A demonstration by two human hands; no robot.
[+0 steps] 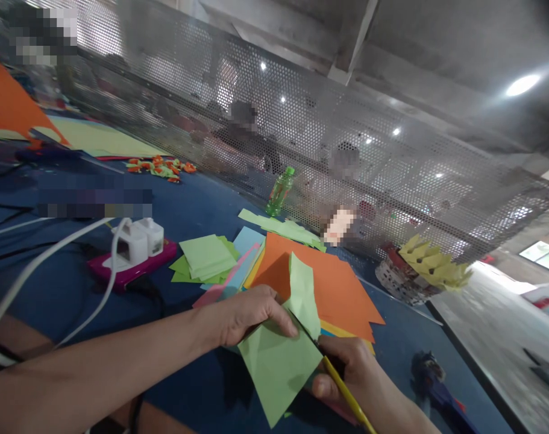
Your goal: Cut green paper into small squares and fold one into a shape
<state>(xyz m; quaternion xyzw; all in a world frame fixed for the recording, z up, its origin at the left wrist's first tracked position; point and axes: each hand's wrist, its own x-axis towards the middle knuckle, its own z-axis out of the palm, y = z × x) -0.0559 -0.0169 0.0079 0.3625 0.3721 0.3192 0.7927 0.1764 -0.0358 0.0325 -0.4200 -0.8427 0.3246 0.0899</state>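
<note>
Our left hand (260, 313), nearly closed, pinches a pale-green paper square (278, 374) at six o'clock; our curled right hand (351, 364) grips a slim yellow-handled tool (346, 395). At the square's one o'clock, a pale-green paper strip (304, 292) seems incompletely cut off; stacked green paper squares (206, 259) at its eleven look finished.

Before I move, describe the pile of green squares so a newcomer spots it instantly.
On the blue table, find the magenta power strip. Just right of it lies the pile of green squares, paler over brighter; unlike the green paper in the left hand, it lies untouched.
</note>
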